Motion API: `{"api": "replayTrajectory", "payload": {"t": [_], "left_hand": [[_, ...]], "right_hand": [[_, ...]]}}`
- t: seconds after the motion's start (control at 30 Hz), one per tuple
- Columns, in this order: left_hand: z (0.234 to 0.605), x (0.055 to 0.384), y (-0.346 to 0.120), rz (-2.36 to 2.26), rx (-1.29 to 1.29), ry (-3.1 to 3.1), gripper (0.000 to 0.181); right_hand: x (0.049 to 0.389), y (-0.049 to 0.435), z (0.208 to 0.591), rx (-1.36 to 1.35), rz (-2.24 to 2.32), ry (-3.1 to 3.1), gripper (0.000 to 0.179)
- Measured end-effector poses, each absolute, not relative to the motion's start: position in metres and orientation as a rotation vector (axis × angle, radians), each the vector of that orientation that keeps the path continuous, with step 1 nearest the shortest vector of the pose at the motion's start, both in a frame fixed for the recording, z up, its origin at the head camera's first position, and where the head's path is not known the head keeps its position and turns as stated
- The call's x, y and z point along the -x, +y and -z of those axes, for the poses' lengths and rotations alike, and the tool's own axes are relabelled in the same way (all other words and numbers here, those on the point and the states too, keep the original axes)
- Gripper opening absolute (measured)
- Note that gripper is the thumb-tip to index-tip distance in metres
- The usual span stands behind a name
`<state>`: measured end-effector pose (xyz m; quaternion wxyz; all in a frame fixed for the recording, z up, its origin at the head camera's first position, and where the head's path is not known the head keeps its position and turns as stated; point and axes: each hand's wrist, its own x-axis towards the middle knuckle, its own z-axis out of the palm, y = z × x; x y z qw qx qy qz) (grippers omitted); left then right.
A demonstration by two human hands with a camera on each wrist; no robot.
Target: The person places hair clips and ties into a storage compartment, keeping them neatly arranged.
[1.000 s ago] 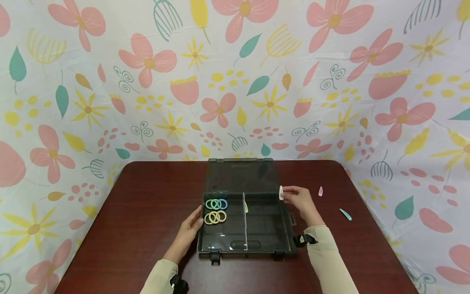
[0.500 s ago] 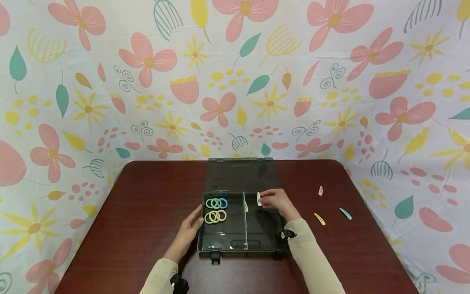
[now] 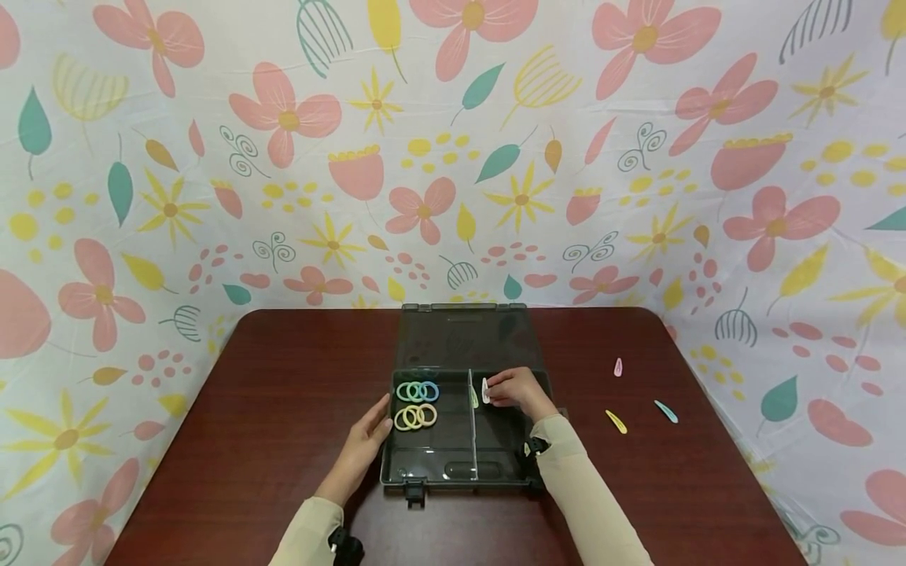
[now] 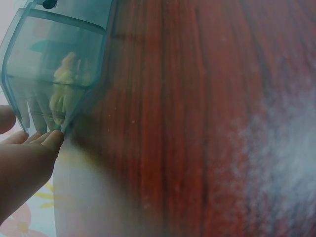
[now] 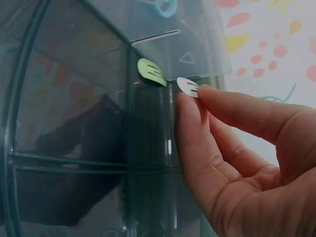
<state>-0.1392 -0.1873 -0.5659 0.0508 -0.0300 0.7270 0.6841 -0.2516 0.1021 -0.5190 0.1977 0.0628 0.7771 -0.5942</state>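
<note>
My right hand [image 3: 520, 391] pinches a white snap hair clip [image 3: 485, 391] between thumb and fingertips, over the right compartment of a dark see-through plastic box [image 3: 510, 448]. The right wrist view shows the white clip [image 5: 187, 87] beside a light green hair clip [image 5: 150, 71], which stands close to the divider [image 3: 472, 440]. My left hand [image 3: 361, 444] rests its fingers against the box's left side wall. In the left wrist view its fingertips [image 4: 55, 138] touch the clear wall. In the left compartment lie rings, blue-green ones [image 3: 418, 392] behind pale yellow ones [image 3: 415, 418].
On the table [image 3: 283, 409] right of the box lie a yellow hair clip [image 3: 616, 422], a blue one [image 3: 666, 411] and a pink one [image 3: 619, 367]. The box's lid [image 3: 467, 338] lies folded back behind it. A flower-patterned cloth [image 3: 425, 157] hangs behind the table.
My right hand has carried the white hair clip leftward from the box's right edge to beside the green clip, uncovering the yellow clip on the table. The left hand has stayed put.
</note>
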Motion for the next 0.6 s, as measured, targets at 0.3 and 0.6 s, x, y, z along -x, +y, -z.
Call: {"api": "replayTrajectory", "payload": {"t": [0.3,0.6], "left_hand": [[0.564,0.139,-0.187,-2.083,0.082,2.209,0.053],[0.564,0.139,-0.188,-2.078,0.081,2.207,0.053]], "right_hand": [[0.258,0.1,0.535,-0.191,1.661,2.171,0.012],[0.259,0.092,0.538,-0.321,1.573,2.258,0.018]]}}
